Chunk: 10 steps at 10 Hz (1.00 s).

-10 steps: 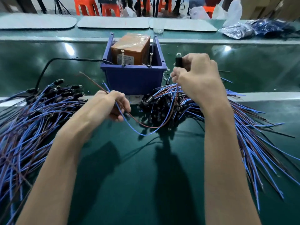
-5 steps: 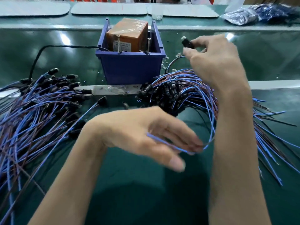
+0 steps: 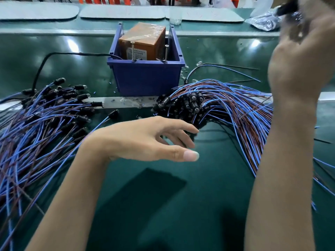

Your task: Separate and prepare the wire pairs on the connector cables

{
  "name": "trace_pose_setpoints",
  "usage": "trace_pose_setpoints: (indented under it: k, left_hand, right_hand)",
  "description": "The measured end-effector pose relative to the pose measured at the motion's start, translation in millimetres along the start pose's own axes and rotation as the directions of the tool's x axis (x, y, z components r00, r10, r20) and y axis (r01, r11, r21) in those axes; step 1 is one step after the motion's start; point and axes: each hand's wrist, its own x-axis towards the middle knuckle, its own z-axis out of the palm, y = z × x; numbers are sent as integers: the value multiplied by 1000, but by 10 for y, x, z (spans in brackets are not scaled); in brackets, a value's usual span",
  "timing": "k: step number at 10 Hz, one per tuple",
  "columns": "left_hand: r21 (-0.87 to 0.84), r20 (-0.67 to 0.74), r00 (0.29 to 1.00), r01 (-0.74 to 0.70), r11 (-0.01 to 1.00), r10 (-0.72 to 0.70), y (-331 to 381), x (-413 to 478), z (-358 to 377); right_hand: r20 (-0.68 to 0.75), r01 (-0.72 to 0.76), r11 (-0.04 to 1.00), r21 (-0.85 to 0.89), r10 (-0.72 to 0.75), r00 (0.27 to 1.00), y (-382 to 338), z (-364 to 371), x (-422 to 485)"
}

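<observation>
Head view: the left hand (image 3: 145,140) hovers low over the green belt (image 3: 163,205) near the middle, palm down, fingers loosely spread and holding nothing. Its fingertips (image 3: 192,131) reach toward the near edge of the right pile (image 3: 226,105); I cannot tell whether they touch it. The right hand (image 3: 304,57) is up at the far right corner, blurred, with its fingers curled around a black connector (image 3: 285,7) that sticks out to the left at the top of the frame. The wires of that connector cannot be made out.

The right pile is a fan of blue and brown wire pairs, its black connectors bunched just beside the bin (image 3: 146,75) and the wires spreading right and near, passing behind the right forearm. The left pile (image 3: 36,124) lies at the left edge, connectors toward the far side, wires running near and left. The two piles are well apart.

The blue bin stands far centre, partly on a metal strip (image 3: 123,102). It holds an orange box (image 3: 143,42), and two screws (image 3: 132,50) stand upright at its near rim. A black cord (image 3: 54,57) loops left from the bin. A plastic bag (image 3: 264,20) lies far right.
</observation>
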Motion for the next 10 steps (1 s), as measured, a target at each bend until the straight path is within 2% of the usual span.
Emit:
trace_pose_setpoints:
  k: [1, 2, 3, 4, 5, 6, 7, 8, 10]
  left_hand:
    - [9, -65, 998, 16, 1000, -16, -36, 37, 8]
    - [-52, -193, 981, 13, 999, -23, -92, 107, 27]
    - [-19, -419, 908, 5, 1000, -12, -202, 211, 43]
    - [58, -703, 710, 126, 990, -49, -415, 340, 66]
    - [-19, -886, 455, 168, 986, -94, -608, 428, 140]
    - [-20, -900, 421, 229, 973, -117, -724, 496, 264]
    - [68, -883, 464, 270, 961, -67, -801, 525, 316]
    - [59, -868, 490, 261, 964, -79, -816, 532, 297]
    - [-10, -877, 469, 196, 981, -103, -840, 544, 285]
  right_hand:
    - [199, 174, 983, 55, -182, 963, -106, 76, -103]
    - [617, 149, 983, 107, -183, 765, -199, 208, -264]
    - [833, 119, 991, 65, -119, 541, -225, 372, -432]
    - [884, 105, 994, -6, -44, 466, -203, 449, -482]
    - [905, 105, 994, -19, -28, 424, -169, 425, -456]
    - [907, 86, 996, -8, -29, 420, -163, 412, -427]
    - [939, 135, 990, -29, -19, 344, -176, 445, -438]
    - [942, 178, 983, -46, -17, 334, -179, 466, -485]
    - [953, 252, 968, -18, -59, 298, -363, 428, -207]
